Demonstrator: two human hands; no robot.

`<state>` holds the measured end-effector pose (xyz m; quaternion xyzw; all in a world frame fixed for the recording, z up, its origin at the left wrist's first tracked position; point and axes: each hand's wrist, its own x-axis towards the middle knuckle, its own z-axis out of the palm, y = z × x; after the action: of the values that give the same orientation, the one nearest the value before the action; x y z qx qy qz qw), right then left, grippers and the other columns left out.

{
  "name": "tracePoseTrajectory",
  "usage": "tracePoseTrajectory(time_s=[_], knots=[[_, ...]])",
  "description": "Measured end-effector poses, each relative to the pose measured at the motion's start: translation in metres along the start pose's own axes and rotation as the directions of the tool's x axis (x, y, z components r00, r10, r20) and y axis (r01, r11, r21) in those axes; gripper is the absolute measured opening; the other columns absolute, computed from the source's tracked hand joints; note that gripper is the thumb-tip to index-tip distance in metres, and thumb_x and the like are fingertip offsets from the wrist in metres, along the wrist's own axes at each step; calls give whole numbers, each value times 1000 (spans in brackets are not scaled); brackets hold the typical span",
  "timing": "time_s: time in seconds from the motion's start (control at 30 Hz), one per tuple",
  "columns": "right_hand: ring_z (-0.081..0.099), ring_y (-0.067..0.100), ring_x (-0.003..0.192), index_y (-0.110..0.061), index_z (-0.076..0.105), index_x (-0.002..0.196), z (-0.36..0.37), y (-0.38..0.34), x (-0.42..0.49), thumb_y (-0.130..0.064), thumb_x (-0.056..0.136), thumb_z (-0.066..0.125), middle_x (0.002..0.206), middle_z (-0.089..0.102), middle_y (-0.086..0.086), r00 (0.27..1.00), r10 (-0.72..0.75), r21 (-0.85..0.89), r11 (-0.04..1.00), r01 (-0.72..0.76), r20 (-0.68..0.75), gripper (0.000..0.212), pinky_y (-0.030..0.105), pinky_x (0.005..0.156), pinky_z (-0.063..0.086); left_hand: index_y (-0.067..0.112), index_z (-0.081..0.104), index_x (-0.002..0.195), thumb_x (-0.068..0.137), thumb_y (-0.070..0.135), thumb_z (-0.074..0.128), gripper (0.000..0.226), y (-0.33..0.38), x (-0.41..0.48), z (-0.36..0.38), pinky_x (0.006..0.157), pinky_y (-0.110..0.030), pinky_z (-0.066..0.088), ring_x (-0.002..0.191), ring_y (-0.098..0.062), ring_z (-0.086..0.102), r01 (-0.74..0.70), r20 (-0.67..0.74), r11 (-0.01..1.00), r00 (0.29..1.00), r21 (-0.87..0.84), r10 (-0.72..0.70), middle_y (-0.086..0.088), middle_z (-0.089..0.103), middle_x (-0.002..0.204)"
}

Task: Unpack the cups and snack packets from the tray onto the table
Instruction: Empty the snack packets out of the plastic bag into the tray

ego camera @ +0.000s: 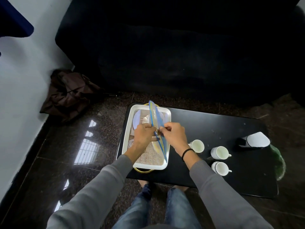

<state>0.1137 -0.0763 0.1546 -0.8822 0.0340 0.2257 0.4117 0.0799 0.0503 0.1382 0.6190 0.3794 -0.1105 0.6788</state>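
Centre frame, over the tray (128, 129): zip bag (157, 119), light, limp, slippery; left hand (143, 135) and right hand (175, 134) fingers pinch its seal. Three cups (220, 152) on desk (214, 123), lower right; fragile.

Right of the right hand (173, 137), three cups (220, 152) crowd the table (189, 176); beyond them its far side lies bare. Under both hands the tray (127, 134) is cluttered.
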Motion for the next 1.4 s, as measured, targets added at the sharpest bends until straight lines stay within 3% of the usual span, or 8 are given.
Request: tracePoseTrajectory(time_s=[0.3, 0.53, 0.67, 0.83, 1.0, 1.23, 1.33, 1.4], knots=[[67, 30, 84, -5, 64, 105, -28, 2, -10, -17, 102, 53, 96, 72, 16, 952, -54, -262, 965, -28, -301, 16, 29, 59, 39, 5, 60, 80, 93, 8, 61, 14, 5, 4, -39, 48, -36, 63, 46, -22, 71, -106, -181, 936, 968, 334, 174, -16, 71, 58], [67, 37, 103, -9, 49, 124, -10, 3, -8, -28, 100, 59, 116, 64, 13, 989, 134, -319, 936, -147, -63, 32, 40, 70, 51, 18, 60, 83, 89, 26, 63, 11, 0, -4, -38, 57, -35, 61, 55, -15, 74, -213, 38, 814, 973, 541, 230, 0, 74, 66], [64, 41, 103, -18, 62, 132, -14, -3, -4, -18, 102, 48, 115, 66, 19, 1000, 8, -476, 879, 3, 23, 34, 44, 80, 53, 18, 67, 84, 86, 50, 56, 34, -9, -6, -46, 59, -40, 59, 62, -18, 75, -155, 54, 903, 988, 400, 146, -1, 77, 74], [66, 36, 89, -25, 64, 131, -30, -33, -4, -11, 101, 49, 100, 70, 13, 924, -341, -514, 769, 380, 172, 37, 34, 63, 37, 7, 69, 86, 92, 70, 31, 74, -31, 8, -79, 50, -31, 53, 58, -28, 73, 91, -233, 995, 969, 44, -78, -12, 78, 76], [65, 25, 90, -33, 72, 116, -49, -62, -7, -4, 93, 53, 98, 73, -2, 824, -473, -412, 714, 566, 311, 42, 38, 69, 49, -3, 49, 137, 107, 51, 28, 66, -43, 26, -118, 61, -38, 51, 76, -28, 65, 306, -198, 890, 901, -339, -386, -17, 66, 108], [42, -11, 100, -37, 75, 98, -65, -68, -22, 6, 89, 49, 96, 50, -12, 767, -535, -226, 747, 626, 354, 51, 19, 92, 31, 8, 64, 126, 94, 55, 59, 57, -28, 32, -115, 77, -34, 49, 78, -17, 59, 260, -221, 963, 945, 65, -240, -12, 64, 118], [36, -19, 101, -39, 74, 94, -68, -71, -32, 6, 92, 55, 101, 48, -15, 745, -559, -143, 756, 638, 364, 49, 15, 95, 28, 18, 65, 105, 93, 67, 49, 53, -19, 30, -113, 78, -33, 47, 82, -16, 65, 285, -40, 940, 958, 187, -283, -4, 69, 107], [37, -16, 104, -39, 75, 93, -69, -73, -37, -5, 96, 62, 108, 50, -12, 727, -571, -87, 761, 643, 381, 36, 19, 98, 31, 11, 65, 114, 87, 80, 41, 78, -24, 32, -112, 100, -48, 44, 98, -23, 69, 367, 98, 899, 912, 238, -398, -6, 71, 117]])
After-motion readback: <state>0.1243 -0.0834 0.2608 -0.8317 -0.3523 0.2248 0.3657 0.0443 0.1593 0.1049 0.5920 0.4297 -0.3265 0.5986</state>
